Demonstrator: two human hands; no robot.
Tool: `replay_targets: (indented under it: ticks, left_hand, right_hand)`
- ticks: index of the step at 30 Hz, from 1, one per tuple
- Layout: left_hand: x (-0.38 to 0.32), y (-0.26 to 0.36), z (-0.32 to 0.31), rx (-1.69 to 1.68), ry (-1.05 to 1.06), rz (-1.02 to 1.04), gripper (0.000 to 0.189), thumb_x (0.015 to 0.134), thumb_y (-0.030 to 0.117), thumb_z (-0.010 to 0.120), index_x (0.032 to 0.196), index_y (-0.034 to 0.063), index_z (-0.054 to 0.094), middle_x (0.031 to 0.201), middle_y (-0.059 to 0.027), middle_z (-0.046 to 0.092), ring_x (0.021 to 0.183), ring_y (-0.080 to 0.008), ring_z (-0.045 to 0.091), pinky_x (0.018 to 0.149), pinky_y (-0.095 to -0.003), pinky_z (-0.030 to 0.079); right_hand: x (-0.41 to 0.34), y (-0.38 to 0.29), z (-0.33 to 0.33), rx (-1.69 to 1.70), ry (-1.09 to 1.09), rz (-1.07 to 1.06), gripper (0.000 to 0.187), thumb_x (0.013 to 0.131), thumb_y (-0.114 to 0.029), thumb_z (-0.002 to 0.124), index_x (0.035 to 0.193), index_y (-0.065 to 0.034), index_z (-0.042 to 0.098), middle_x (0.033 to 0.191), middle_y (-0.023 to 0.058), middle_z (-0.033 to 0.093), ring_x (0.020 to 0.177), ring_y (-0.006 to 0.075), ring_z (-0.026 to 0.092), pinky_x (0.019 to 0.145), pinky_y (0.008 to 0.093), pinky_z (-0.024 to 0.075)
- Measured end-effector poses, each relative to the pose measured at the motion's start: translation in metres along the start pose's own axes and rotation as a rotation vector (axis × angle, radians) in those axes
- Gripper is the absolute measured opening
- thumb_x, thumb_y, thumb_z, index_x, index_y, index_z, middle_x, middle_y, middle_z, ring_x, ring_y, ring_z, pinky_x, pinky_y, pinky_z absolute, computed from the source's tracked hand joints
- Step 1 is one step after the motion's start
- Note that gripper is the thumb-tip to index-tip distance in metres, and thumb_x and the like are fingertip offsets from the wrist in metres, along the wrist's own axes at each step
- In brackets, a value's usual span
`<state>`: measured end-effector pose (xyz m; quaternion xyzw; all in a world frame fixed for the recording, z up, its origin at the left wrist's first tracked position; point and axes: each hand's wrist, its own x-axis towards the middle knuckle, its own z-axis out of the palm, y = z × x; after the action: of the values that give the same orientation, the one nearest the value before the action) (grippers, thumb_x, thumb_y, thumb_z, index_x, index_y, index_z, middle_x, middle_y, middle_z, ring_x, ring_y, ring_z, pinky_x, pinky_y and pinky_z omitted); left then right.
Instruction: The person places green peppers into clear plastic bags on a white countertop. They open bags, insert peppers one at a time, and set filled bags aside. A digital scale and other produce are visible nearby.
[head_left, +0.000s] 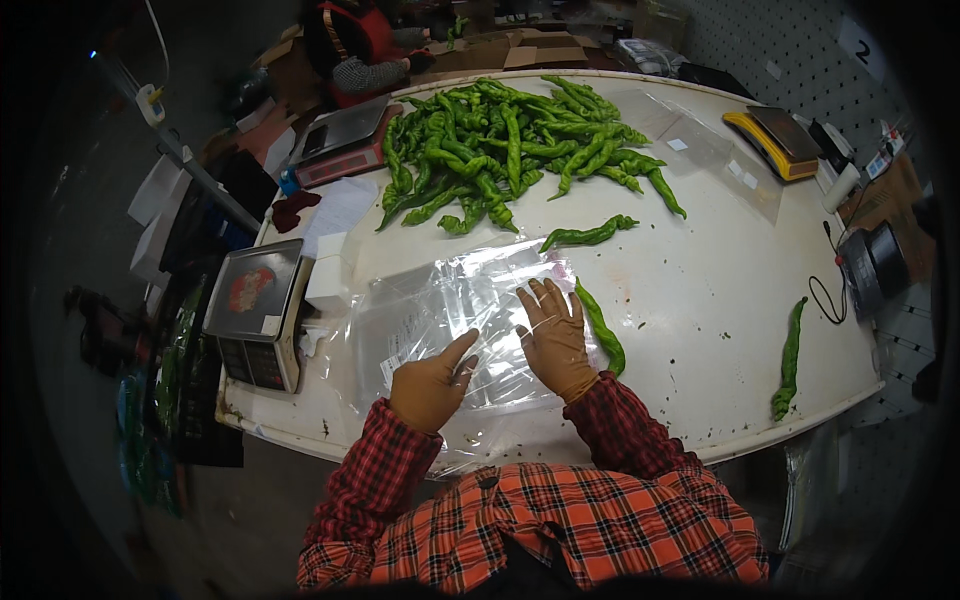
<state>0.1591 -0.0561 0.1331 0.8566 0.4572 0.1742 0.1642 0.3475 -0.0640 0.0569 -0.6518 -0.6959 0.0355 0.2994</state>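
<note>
A stack of clear plastic bags (480, 289) lies on the white table in front of me, glossy with reflections. My right hand (556, 341), in a tan glove, rests palm down on the right part of the bags with its fingers spread. At the lower left of the stack is my left hand (431, 386), gloved alike; its index finger points forward over the plastic, with the thumb apart from it. Its other fingers are hidden. Just right of my right hand lies a green pepper (600, 330). Another long pepper (589, 232) lies beyond the bags.
A large heap of green peppers (510, 142) covers the table's far side. Scales stand at left (255, 300), far left (341, 142) and far right (776, 142). A single pepper (790, 360) lies near the right edge. A co-worker (367, 52) stands beyond the table.
</note>
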Motion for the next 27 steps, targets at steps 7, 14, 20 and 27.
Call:
replay_targets:
  ticks: [7, 14, 20, 27]
  left_hand:
    - [0.001, -0.072, -0.011, -0.283, 0.576, -0.228, 0.029, 0.082, 0.001, 0.060, 0.110, 0.0066, 0.061, 0.063, -0.0027, 0.061, 0.045, -0.0047, 0.046, 0.042, -0.0218, 0.037]
    - [-0.032, -0.170, -0.065, -0.851, 1.077, 0.048, 0.033, 0.091, 0.015, 0.047, 0.122, 0.0048, 0.044, 0.099, -0.0108, 0.060, 0.078, -0.0161, 0.060, 0.069, -0.0285, 0.052]
    - [-0.033, -0.161, -0.037, -0.731, 1.094, -0.468, 0.034, 0.088, 0.021, 0.053, 0.118, 0.0043, 0.051, 0.092, -0.0056, 0.059, 0.063, -0.0064, 0.051, 0.047, -0.0152, 0.037]
    - [-0.012, -0.126, -0.027, -0.854, 0.614, -0.822, 0.046, 0.083, 0.010, 0.060, 0.126, 0.0105, 0.046, 0.080, -0.0027, 0.056, 0.052, -0.0055, 0.048, 0.046, -0.0181, 0.040]
  right_hand:
    - [0.035, -0.003, -0.048, 1.277, -0.950, -0.665, 0.051, 0.083, -0.017, 0.062, 0.129, -0.0063, 0.044, 0.136, 0.0141, 0.038, 0.127, 0.0292, 0.034, 0.105, 0.0446, 0.0258]
    - [0.177, 0.078, 0.047, 1.107, -0.255, 0.230, 0.037, 0.082, -0.015, 0.060, 0.116, 0.0006, 0.053, 0.112, 0.0113, 0.058, 0.098, 0.0163, 0.055, 0.086, 0.0288, 0.0442]
    - [0.241, 0.117, 0.167, 0.438, -0.059, 0.412, 0.070, 0.073, -0.032, 0.067, 0.124, 0.0063, 0.040, 0.113, 0.0227, 0.054, 0.105, 0.0306, 0.053, 0.090, 0.0343, 0.0415]
    - [0.197, 0.109, 0.130, 1.885, -0.356, 0.723, 0.053, 0.084, -0.030, 0.050, 0.124, 0.0027, 0.041, 0.092, 0.0100, 0.055, 0.079, 0.0162, 0.054, 0.063, 0.0260, 0.0446]
